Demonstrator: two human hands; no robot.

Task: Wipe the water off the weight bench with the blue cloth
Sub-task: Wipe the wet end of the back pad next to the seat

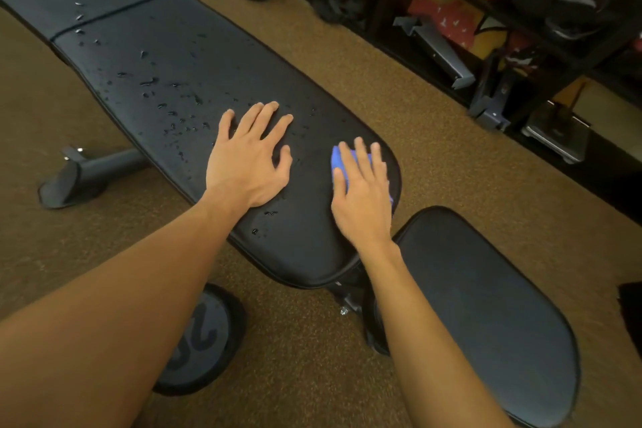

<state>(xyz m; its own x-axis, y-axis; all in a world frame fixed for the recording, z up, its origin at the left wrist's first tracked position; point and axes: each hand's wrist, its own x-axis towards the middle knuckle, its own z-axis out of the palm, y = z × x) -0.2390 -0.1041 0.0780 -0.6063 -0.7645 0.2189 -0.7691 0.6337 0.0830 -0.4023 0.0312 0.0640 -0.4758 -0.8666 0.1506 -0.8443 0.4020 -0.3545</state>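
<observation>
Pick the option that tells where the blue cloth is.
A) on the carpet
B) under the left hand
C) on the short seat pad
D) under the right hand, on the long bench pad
D: the blue cloth peeks out from under the right hand, fingers flat, on the long bench pad; the left hand rests on bare pad.

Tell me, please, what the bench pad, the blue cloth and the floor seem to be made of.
Bench pad: probably vinyl or faux leather, black and faintly grained; water beads on it rather than soaking in. Blue cloth: soft fabric, perhaps microfibre, bunched under the right hand; little shows. Floor: brown, short-pile carpet by its speckled matte look.
</observation>
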